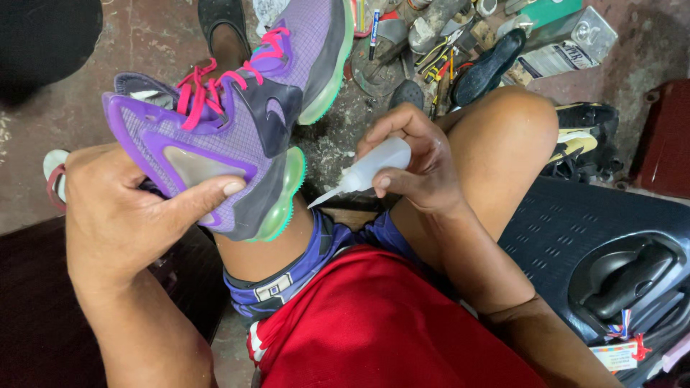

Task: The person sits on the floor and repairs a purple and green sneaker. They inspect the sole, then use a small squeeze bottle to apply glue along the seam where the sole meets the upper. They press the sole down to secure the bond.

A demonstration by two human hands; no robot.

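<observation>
The left hand [122, 208] gripped a purple sneaker [230, 122] by its heel, resting over the left knee. The right hand [417, 162] squeezed a small white bottle [370, 167], nozzle aimed just beside the green sole [284, 205]. Beyond lay scattered tools [431, 43] on the floor [144, 43].

The person wears a red shirt [374, 323] and blue-purple shorts [316, 259] trimmed with white and dark bands at the hem. Both forearms and knees are bare, with no sleeves, watch or gloves. A dark sandal [224, 29] covers the far foot.
</observation>
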